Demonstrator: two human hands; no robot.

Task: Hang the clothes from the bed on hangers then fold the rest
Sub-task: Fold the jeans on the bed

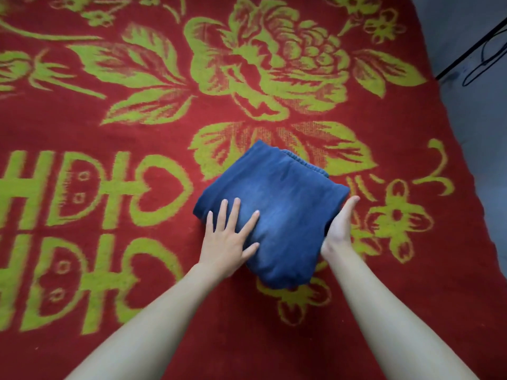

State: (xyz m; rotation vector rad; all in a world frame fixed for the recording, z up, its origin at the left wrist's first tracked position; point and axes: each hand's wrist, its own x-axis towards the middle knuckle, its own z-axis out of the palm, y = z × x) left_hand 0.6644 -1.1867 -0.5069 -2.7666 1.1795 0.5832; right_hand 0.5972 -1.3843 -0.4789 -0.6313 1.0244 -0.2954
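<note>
Both hands are on a folded blue denim garment [277,212] that lies on the red blanket [109,270] with its green flower pattern, near the blanket's right edge. The left hand [229,237] lies flat on top of the garment's near left corner, fingers straight and spread, while the right hand [340,226] stands on edge against the garment's right side, palm inward and fingers straight, gripping nothing. Grey floor [472,105] with a dark cable [482,61] shows at the upper right
</note>
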